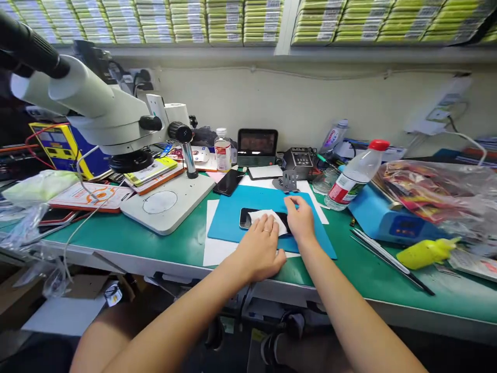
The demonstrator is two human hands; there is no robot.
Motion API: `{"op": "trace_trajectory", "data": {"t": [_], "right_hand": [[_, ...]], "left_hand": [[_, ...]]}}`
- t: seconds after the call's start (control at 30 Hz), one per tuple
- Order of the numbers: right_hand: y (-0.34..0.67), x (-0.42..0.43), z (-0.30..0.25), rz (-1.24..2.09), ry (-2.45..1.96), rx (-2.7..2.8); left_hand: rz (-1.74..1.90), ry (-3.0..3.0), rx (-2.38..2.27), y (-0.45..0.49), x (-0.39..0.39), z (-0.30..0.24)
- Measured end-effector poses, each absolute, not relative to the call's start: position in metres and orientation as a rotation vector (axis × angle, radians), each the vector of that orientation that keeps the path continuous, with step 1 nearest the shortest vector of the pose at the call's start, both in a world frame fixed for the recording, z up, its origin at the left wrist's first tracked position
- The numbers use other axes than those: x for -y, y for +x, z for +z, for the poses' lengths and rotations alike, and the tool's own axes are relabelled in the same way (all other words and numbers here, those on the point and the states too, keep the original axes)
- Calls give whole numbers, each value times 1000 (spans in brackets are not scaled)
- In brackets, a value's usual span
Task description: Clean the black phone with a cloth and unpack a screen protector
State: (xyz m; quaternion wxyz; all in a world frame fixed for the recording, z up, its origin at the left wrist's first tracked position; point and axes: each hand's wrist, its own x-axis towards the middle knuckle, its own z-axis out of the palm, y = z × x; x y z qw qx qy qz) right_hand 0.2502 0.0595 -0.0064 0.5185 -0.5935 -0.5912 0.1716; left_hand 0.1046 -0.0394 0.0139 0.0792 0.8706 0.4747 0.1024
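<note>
A dark smartphone [244,218] with a light rim lies on a blue mat [229,207], over white sheets. My left hand [262,246] wears a ring and presses a white wipe [276,220] against the phone's face, its fingers together over the wipe. At the phone's right end, my right hand [301,220] is closed with curled fingers, seemingly on its edge. The hand hides that end and part of its own grip. Just behind it on the mat's far edge stands a small grey metal bracket [289,181].
A microscope [112,119] with a white base [166,204] stands left. Another dark phone [229,182] lies behind the mat. Right are a red-capped bottle [355,178], tweezers [378,251], a yellow squeeze bottle [423,254] and a blue device [388,217] under plastic bags [438,191].
</note>
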Motion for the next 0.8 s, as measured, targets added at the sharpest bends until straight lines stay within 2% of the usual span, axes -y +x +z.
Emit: {"op": "trace_trajectory", "data": {"t": [0.23,0.57,0.8], "right_hand": [[247,-51,1,420,-1445,1356],[254,-64,-7,481,-1411,1252],[251,-63,-8,473,-1425,1244]], "left_hand": [[238,2585,-1531,70,35,18],[345,2690,-1241,124,22,17],[328,2589,-1433,44,35,7]]}}
